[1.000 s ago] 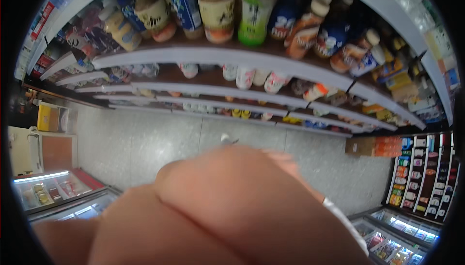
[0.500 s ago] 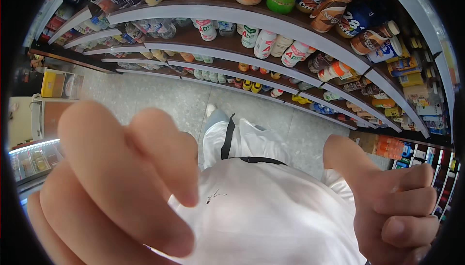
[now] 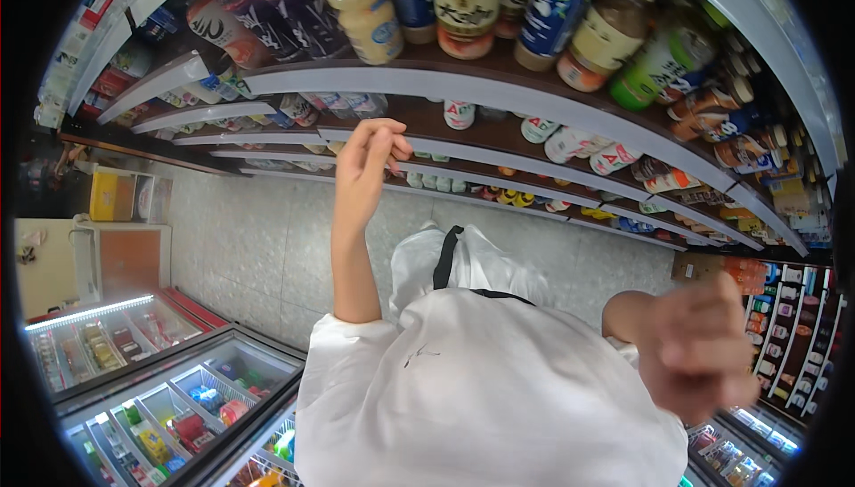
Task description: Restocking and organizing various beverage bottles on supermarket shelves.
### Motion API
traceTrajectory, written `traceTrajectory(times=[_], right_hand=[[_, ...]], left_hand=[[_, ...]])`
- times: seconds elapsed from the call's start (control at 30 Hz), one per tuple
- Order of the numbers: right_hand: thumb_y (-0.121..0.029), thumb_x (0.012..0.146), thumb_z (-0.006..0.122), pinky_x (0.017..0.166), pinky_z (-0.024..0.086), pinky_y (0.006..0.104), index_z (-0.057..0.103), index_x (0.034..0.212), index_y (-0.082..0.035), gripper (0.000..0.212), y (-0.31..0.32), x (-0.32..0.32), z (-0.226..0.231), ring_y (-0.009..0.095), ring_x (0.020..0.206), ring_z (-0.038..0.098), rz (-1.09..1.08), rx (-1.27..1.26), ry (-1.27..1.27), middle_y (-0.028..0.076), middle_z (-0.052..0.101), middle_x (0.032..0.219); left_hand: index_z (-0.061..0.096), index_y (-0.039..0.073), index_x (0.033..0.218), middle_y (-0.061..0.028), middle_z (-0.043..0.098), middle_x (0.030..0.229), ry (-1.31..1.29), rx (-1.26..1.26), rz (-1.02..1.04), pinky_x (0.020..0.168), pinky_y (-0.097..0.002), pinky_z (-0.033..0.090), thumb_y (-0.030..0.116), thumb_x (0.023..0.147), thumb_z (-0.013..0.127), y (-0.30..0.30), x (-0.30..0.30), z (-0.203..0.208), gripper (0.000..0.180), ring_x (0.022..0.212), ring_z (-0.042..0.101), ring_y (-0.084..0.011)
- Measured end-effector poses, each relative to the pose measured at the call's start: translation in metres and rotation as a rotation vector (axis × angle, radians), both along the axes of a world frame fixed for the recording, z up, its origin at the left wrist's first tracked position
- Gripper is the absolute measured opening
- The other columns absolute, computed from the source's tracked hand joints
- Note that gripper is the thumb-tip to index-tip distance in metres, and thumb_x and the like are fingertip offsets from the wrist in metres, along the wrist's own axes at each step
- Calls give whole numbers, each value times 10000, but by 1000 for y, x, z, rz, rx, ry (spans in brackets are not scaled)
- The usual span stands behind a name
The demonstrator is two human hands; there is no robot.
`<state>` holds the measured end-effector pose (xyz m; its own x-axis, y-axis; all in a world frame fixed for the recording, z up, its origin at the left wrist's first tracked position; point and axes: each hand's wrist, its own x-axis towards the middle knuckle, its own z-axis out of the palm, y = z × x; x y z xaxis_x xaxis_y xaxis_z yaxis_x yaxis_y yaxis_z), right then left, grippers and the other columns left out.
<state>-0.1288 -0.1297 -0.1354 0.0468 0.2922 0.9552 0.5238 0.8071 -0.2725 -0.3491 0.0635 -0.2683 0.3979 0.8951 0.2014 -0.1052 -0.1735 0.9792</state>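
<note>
My left hand (image 3: 370,162) is raised in front of the drink shelves, its fingers curled in toward the thumb and nothing visible in them. Behind it in the picture runs a pale shelf edge (image 3: 499,156). At the right, my right hand (image 3: 699,349) is smeared by motion; it looks bent, but its fingers cannot be made out clearly. On the upper shelf stand a cream-coloured bottle (image 3: 363,11), brown drink bottles with pale labels (image 3: 467,4) and a green bottle (image 3: 655,64). White bottles with red and green print (image 3: 614,155) fill part of a lower shelf.
Grey floor tiles (image 3: 267,238) lie between the shelves and a glass-topped chest freezer (image 3: 258,344) at the lower left. Beyond that is a yellow box (image 3: 114,195). A bottle rack (image 3: 793,327) stands at the right, near a cardboard box (image 3: 695,266).
My left hand has moved away from close to the camera, toward the shelves. My right hand has shifted slightly left and up and is blurred. The view has shifted, uncovering the freezer.
</note>
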Motion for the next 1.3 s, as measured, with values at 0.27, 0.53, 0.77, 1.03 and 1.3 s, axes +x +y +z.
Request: traceTrajectory(times=[0.27, 0.53, 0.77, 1.03, 1.3], right_hand=[[-28, 854, 502, 534, 433, 257, 653, 1004, -15, 213, 102, -70, -154, 120, 567, 557, -24, -1098, 373, 70, 635, 706], [-91, 868, 492, 595, 456, 268, 632, 1050, -25, 238, 122, -99, -242, 137, 610, 574, -77, -1253, 338, 63, 653, 745], [-121, 867, 489, 625, 481, 295, 644, 1028, -42, 237, 110, -116, -253, 173, 650, 625, -120, -1362, 350, 70, 674, 761], [-92, 866, 490, 577, 466, 266, 636, 1069, -38, 256, 103, -115, -277, 133, 609, 579, -149, -1303, 301, 73, 666, 766], [-127, 789, 646, 619, 493, 307, 536, 1200, -18, 439, 119, -104, -280, 161, 714, 603, -378, -1115, 317, 123, 650, 934]], left_hand=[[370, -107, 1228, -321, 456, 1123, 595, 336, 470, 901, -495, 381, 346, 760, 708, 137, -42, -162, 734, 1045, 458, -474], [278, -101, 1321, -380, 335, 1260, 779, 808, 659, 942, -527, 357, 381, 685, 775, 161, -22, -157, 940, 1137, 386, -537], [336, -82, 1270, -326, 447, 1190, 806, 594, 606, 859, -505, 418, 383, 656, 790, 158, -19, -160, 894, 1050, 486, -492], [399, -52, 1248, -247, 510, 1224, 389, 388, 411, 925, -411, 411, 256, 695, 797, 121, -34, -174, 748, 1112, 525, -387], [526, 13, 1168, -180, 554, 1221, 232, 591, 157, 858, -386, 466, 142, 639, 798, 63, 2, -120, 609, 1044, 559, -331]])
